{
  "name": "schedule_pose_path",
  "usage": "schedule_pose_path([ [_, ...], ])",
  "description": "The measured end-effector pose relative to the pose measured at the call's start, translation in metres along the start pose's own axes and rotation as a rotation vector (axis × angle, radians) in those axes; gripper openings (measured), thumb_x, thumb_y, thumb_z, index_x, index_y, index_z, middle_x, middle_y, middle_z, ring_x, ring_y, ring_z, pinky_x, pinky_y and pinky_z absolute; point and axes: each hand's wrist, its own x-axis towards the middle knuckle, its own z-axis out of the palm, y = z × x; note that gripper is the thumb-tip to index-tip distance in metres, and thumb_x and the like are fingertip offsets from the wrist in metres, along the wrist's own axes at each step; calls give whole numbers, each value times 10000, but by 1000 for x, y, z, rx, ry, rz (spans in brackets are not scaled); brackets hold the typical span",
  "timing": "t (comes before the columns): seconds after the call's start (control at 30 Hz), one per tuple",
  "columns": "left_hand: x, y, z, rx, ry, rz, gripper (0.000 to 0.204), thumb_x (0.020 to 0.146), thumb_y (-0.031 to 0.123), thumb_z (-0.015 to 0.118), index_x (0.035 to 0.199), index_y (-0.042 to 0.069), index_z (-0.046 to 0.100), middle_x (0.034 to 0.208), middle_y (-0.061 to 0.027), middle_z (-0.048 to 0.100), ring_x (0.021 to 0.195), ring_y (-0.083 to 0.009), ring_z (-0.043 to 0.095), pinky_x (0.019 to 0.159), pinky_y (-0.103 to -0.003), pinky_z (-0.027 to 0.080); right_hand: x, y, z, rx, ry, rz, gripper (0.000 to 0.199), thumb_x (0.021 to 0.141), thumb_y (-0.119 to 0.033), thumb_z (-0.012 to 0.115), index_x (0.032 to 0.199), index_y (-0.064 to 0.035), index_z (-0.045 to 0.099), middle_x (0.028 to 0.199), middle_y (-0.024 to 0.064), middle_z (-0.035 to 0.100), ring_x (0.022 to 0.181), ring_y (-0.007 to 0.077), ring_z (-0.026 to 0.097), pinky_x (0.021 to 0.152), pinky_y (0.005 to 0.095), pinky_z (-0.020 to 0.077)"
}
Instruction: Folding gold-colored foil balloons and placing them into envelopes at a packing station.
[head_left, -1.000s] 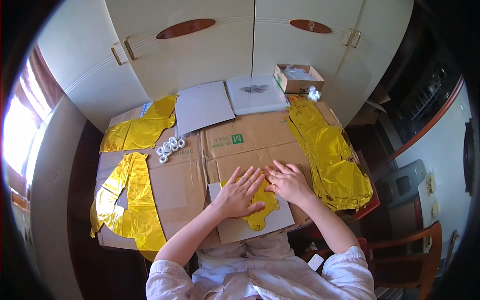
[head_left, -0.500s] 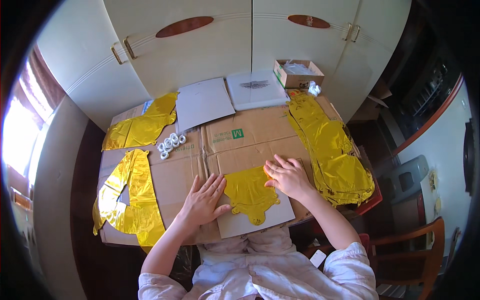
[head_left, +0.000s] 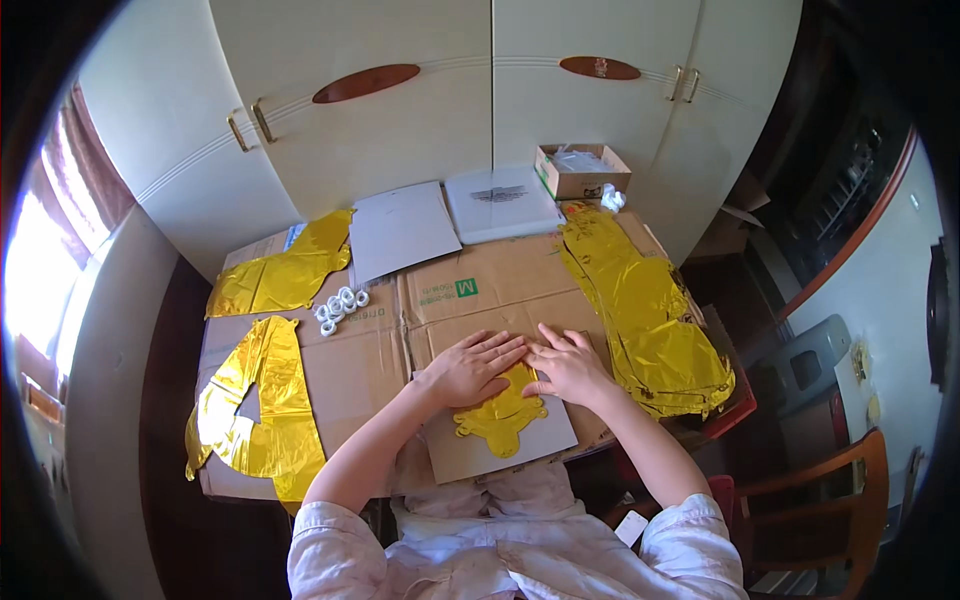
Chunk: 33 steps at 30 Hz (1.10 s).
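A folded gold foil balloon (head_left: 502,420) lies on a pale card sheet (head_left: 550,438) at the near edge of the cardboard-covered table. Its lobed end points toward me. My left hand (head_left: 468,371) rests flat across the upper part of the foil, fingers stretched out to the right. Beside it, my right hand (head_left: 572,370) touches the foil's right side with fingers spread; the fingertips of both hands nearly meet. Much of the foil's upper part is hidden under the hands.
More gold foil balloons lie flat: one at far left (head_left: 285,268), one at near left (head_left: 270,400), and a pile (head_left: 655,320) at right. White ribbon rolls (head_left: 338,308) sit near grey card sheets (head_left: 402,230). Behind are a clear plastic packet (head_left: 500,205) and an open box (head_left: 590,184).
My left hand has moved right from the foil's left edge onto its upper part. The right hand has stayed at the right side. The view has shifted slightly.
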Motion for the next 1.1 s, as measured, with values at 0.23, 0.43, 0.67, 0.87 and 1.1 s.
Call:
schedule_pose_path([
  [0.23, -1, 1, -1, 91, -61, 3, 606, 983, 406, 398, 1516, 141, 286, 1563, -99, 291, 1452, -286, 245, 1188, -470, 151, -23, -26, -11, -173, 358, -213, 517, 790, -531, 675, 1078, -101, 679, 1183, 43, 646, 1231, 222, 513, 1023, 443, 365],
  [0.43, -2, 3, 1, 103, -71, 9, 620, 978, 444, 389, 1521, 167, 275, 1568, -96, 283, 1451, -291, 248, 1184, -491, 139, -77, -58, -21, 4, 254, -387, 364, 791, -408, 719, 1040, -145, 692, 1106, -10, 656, 1084, 138, 571, 943, 377, 422],
  [0.67, 0, 1, 4, 120, -56, 16, 626, 977, 462, 384, 1518, 166, 281, 1567, -95, 284, 1451, -290, 250, 1181, -492, 140, -77, -64, -17, -121, 430, -482, 174, 835, -196, 664, 964, -86, 702, 994, -1, 672, 914, 133, 622, 782, 286, 487],
  [0.87, 0, 2, 2, 144, -53, 1, 631, 977, 481, 376, 1513, 160, 290, 1565, -94, 289, 1451, -291, 249, 1181, -491, 140, -89, -64, -19, -168, 540, -462, 133, 849, -156, 650, 958, -92, 696, 1005, -1, 670, 920, 135, 637, 787, 277, 495],
  [1.1, -1, 1, 5, 180, -73, -16, 665, 965, 553, 351, 1511, 176, 305, 1582, -53, 257, 1466, -257, 209, 1190, -473, 128, -154, -54, -45, -126, 719, -361, 189, 833, -147, 686, 1012, -139, 627, 1049, -9, 634, 946, 154, 647, 787, 310, 515],
])
